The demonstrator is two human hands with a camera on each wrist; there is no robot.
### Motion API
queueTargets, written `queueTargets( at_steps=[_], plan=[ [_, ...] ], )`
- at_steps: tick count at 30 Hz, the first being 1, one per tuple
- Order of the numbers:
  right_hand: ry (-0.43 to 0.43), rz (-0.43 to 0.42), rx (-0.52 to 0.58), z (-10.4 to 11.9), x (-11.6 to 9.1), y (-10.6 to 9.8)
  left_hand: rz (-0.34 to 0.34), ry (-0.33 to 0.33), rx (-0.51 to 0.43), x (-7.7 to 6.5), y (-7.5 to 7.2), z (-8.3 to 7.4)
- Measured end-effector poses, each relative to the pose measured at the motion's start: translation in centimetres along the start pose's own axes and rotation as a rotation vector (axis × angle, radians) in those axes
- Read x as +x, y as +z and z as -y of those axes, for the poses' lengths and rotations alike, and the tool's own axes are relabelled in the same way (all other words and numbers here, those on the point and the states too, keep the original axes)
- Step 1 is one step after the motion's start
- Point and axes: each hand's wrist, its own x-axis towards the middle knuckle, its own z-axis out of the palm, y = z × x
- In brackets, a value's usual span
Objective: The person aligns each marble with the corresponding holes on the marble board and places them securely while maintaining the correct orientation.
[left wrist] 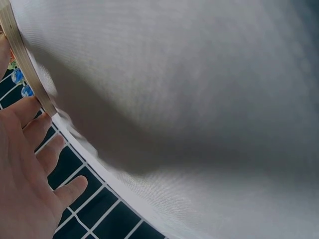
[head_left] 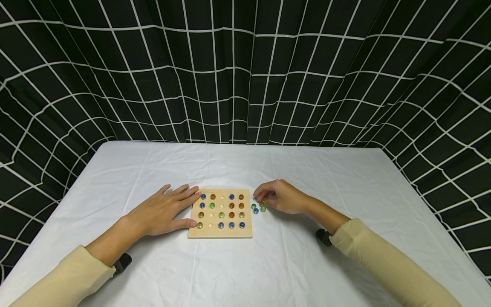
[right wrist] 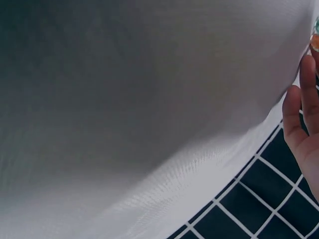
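The wooden board (head_left: pixel 226 233) lies flat, seated glass marbles (head_left: pixel 241 225) filling most hollows (head_left: pixel 211 215). At the board's left edge, the left hand (head_left: pixel 163 211) has spread fingers, which should steady it. Just right of the board, the right hand (head_left: pixel 285 197) bends over loose marbles (head_left: pixel 255 211); whether it pinches the orange marble (head_left: pixel 262 204), I cannot tell. Lifting singly seems safest.
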Motion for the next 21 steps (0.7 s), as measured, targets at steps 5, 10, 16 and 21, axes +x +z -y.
queueTargets(
  at_steps=[5,10,16,21],
  plan=[
    [-0.018,-0.003,-0.001,0.05,-0.02,0.09,-0.005,0.003,0.0,0.02,0.11,-0.02],
    [-0.025,-0.006,-0.004,-0.06,0.01,0.19,-0.009,0.005,0.008,0.01,0.13,0.02],
    [-0.016,-0.006,-0.005,-0.13,0.18,0.36,-0.007,0.001,0.003,-0.05,0.1,-0.02],
    [-0.022,-0.013,-0.009,0.04,0.16,0.35,-0.006,0.001,0.0,-0.04,0.09,-0.06]
  ],
)
